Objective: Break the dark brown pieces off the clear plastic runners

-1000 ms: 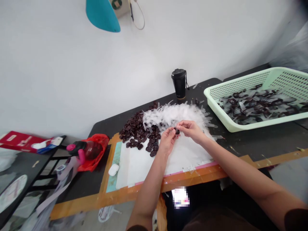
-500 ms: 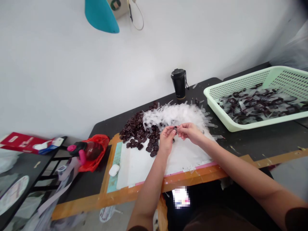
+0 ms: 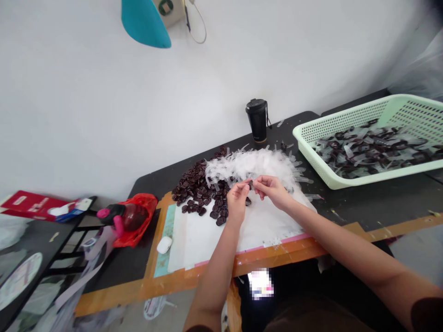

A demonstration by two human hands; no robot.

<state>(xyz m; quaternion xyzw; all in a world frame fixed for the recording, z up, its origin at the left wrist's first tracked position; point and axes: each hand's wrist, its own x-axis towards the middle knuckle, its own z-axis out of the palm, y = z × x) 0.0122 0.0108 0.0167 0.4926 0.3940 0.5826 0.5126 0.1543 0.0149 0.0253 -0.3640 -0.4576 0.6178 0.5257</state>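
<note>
Over the white sheet (image 3: 277, 228), my left hand (image 3: 237, 197) pinches a small dark brown piece (image 3: 251, 184) between thumb and forefinger. My right hand (image 3: 272, 190) meets it from the right, its fingertips closed at the same piece; whether they also hold a thin clear strip is too small to tell. A heap of dark brown glossy pieces (image 3: 197, 182) lies to the left of my hands. Just beyond them spreads a pile of translucent white strips (image 3: 249, 163). Another dark piece (image 3: 248, 201) rests on the sheet by my left hand.
A pale green basket (image 3: 332, 180) of dark pieces with clear strips stands at the right. Behind the piles is a black tumbler (image 3: 257, 121). Toward the left are a white case (image 3: 164, 245) and a bottle (image 3: 133, 216) on a red bag (image 3: 147, 205). Orange tape (image 3: 284, 253) lines the front edge.
My hands have drawn slightly apart, the left one shifting a little left. The dark piece stays between the fingertips and shows more clearly now.
</note>
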